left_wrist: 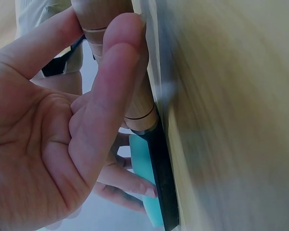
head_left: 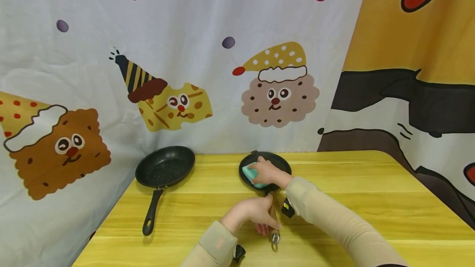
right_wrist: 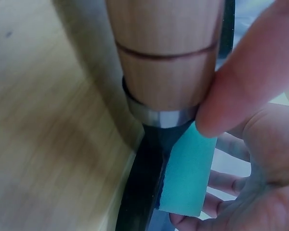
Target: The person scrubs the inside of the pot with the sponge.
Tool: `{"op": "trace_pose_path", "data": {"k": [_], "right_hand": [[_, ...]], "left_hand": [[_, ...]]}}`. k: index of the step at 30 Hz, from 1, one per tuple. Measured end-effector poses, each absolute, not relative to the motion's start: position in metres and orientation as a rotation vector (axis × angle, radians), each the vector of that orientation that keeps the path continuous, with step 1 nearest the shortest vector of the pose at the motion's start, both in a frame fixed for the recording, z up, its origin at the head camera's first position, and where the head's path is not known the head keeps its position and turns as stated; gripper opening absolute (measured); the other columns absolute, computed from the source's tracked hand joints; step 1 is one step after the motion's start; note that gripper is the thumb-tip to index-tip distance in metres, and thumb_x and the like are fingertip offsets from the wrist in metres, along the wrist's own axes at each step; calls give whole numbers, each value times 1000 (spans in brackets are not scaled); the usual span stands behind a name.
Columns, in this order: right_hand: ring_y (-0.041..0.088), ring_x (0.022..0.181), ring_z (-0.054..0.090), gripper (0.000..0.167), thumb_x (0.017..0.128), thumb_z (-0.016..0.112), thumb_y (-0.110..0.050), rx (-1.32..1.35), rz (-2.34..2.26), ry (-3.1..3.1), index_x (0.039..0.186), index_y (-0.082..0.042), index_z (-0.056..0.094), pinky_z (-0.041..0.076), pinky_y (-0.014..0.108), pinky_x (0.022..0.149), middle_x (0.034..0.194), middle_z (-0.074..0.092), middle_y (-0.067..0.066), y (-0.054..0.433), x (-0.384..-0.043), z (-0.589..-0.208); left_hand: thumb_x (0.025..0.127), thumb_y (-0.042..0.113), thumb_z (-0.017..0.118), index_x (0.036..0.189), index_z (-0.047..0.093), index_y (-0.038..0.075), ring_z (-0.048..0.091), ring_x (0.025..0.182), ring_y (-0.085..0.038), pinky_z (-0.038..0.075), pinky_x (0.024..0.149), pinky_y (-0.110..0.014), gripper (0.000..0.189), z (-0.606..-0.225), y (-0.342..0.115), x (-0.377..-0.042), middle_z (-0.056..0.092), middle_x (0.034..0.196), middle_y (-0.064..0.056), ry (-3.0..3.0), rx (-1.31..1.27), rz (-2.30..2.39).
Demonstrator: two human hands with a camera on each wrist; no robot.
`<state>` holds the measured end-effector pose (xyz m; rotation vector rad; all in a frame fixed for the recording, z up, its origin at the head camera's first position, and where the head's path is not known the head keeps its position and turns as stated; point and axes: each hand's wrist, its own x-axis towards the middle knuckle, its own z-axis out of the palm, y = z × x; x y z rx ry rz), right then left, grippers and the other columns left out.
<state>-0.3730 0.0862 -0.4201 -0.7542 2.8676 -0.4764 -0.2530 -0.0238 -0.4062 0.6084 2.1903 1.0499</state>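
Note:
A small black frying pan [head_left: 279, 160] lies on the table with its wooden handle [right_wrist: 166, 77] towards me. My left hand [head_left: 256, 210] grips that handle, thumb and fingers on either side of the wood. Inside the pan is a teal sponge [head_left: 249, 171], held by my right hand [head_left: 269, 173] against the pan's surface. In the left wrist view the sponge [left_wrist: 140, 159] shows behind the dark pan edge, with right-hand fingers spread along it. The right wrist view shows a finger of the left hand at the handle's metal collar [right_wrist: 161, 115].
A larger black frying pan [head_left: 167, 167] rests at the table's back left, its black handle [head_left: 152, 215] pointing forward. The wooden table [head_left: 352, 193] extends to the right. Behind it hangs a curtain [head_left: 215, 3] with cartoon prints.

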Motion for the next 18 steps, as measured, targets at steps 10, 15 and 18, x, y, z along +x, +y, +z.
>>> {"op": "trace_pose_path", "data": {"k": [10, 15, 18], "right_hand": [[39, 109, 45, 53, 87, 74, -25, -824, -294, 2930, 136, -15, 58, 45, 46, 87, 129, 43, 22, 76, -384, -426], [35, 106, 43, 51, 88, 74, -23, -819, -268, 2937, 136, -17, 59, 45, 43, 80, 130, 43, 20, 73, -388, -425], [33, 102, 41, 51, 89, 73, -23, -776, -263, 2939, 138, -20, 58, 44, 41, 72, 131, 41, 19, 72, -391, -425]], "left_hand": [[88, 13, 73, 149, 4, -14, 67, 56, -28, 56, 50, -35, 95, -402, -23, -248, 66, 63, -16, 2191, 590, 1046], [89, 13, 72, 149, 2, -14, 66, 55, -27, 56, 50, -36, 96, -402, -25, -250, 67, 64, -16, 2171, 593, 1058], [89, 13, 72, 147, 9, -16, 66, 55, -26, 55, 49, -35, 91, -402, -25, -251, 67, 65, -14, 2169, 607, 1063]]}}
